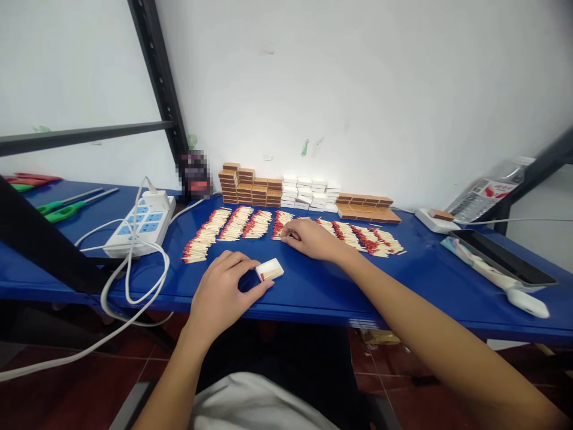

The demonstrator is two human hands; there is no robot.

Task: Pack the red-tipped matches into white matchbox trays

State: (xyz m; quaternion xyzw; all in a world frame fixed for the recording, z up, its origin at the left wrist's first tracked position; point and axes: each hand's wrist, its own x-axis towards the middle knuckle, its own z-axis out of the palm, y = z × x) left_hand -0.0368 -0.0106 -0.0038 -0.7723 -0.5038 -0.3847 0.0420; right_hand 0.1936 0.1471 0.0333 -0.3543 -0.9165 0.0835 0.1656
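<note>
A small white matchbox tray point(274, 266), with a few matches lying along its near side, rests on the blue tabletop. My left hand point(226, 286) grips the tray at its left end between thumb and fingers. Farther back, my right hand point(308, 237) reaches into the middle of the spread matches point(283, 220), its fingertips pinched together at a pile. How many matches are between those fingers is hidden. Red-tipped matches lie in several slanting piles, some to the left point(208, 234) and some to the right point(353, 234) of this hand.
Brown matchbox sleeves point(250, 190) and white trays point(304, 194) are stacked along the wall, with more sleeves point(367, 206) to their right. A power strip point(143, 224) with looping white cables is at left. A phone point(501, 255) and plastic bottle point(490, 191) are at right.
</note>
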